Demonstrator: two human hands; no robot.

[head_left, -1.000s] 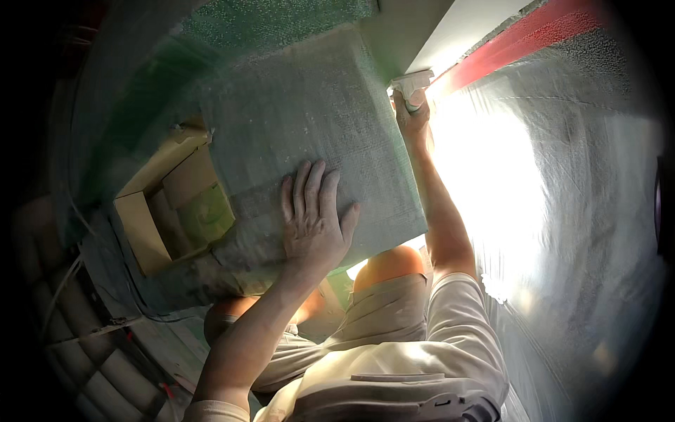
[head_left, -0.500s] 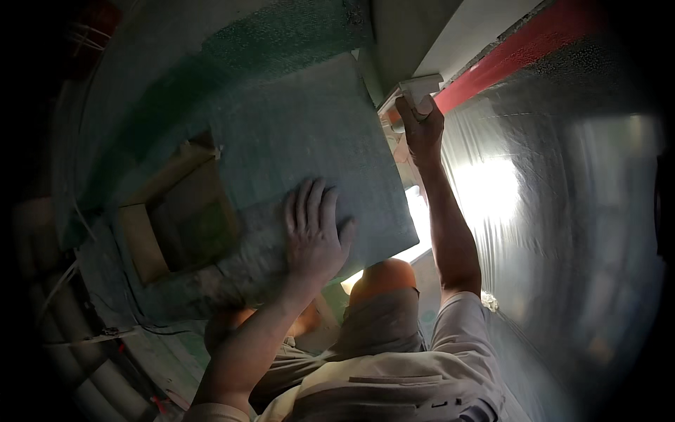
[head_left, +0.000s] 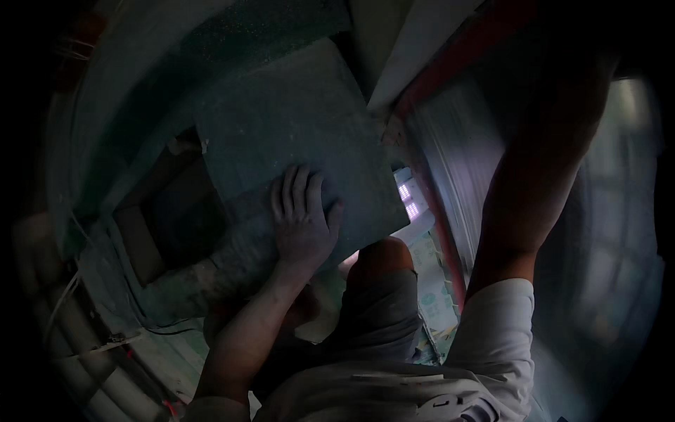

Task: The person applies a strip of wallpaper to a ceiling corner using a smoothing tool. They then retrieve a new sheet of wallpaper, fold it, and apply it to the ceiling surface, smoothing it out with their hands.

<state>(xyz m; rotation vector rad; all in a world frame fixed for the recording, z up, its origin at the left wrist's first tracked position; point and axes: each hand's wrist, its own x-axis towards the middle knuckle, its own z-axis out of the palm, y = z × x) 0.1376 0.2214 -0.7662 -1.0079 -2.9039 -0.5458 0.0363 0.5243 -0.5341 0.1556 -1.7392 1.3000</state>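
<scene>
My left hand lies flat on a dusty grey-green board, its fingers slightly spread and nothing in them. The board rests across my lap area, its right corner just beyond my knee. My right forearm reaches up toward the upper right. The hand at its end is lost in the black rim of the picture, so its fingers and anything in them cannot be seen.
Left of the board is an opened box with a dark inside. A lit lamp panel glows beyond the board's right edge. Plastic sheeting hangs on the right beside a red strip. Cables run at the left.
My right hand has swung from the board's far right edge, with a pale block-like thing in it, up and out to the right. The scene has darkened. My left hand stays on the board.
</scene>
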